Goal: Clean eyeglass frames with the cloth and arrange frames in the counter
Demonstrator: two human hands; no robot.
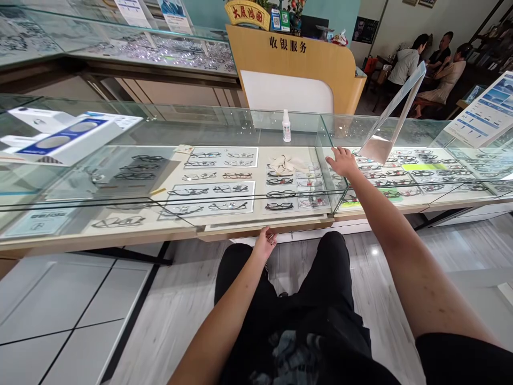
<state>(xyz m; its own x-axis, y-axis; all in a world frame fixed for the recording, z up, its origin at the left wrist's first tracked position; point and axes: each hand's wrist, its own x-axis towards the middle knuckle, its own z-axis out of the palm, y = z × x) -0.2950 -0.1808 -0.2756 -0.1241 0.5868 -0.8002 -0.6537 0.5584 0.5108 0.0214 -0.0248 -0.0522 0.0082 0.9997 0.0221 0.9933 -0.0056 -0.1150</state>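
My left hand [265, 244] is at the front edge of the display drawer [240, 229], just above my left knee. Its fingers are loosely bent and apart, with nothing visible in them; whether they touch the edge I cannot tell. My right hand [343, 161] rests on the glass top [240, 125] of the counter, fingers spread, near an upright glass divider [326, 160]. Under the glass in front of me lie rows of eyeglasses [279, 206] on pale mats. A crumpled cream cloth [285, 164] lies behind the dark-framed pairs. A small spray bottle [286, 128] stands on the glass.
A tilted mirror [393, 115] and a printed sign [484, 109] stand on the right of the counter. White and blue boxes [66, 136] lie on its left. Beyond is a wooden cashier desk [296, 59]. Three people [406, 61] sit far back right.
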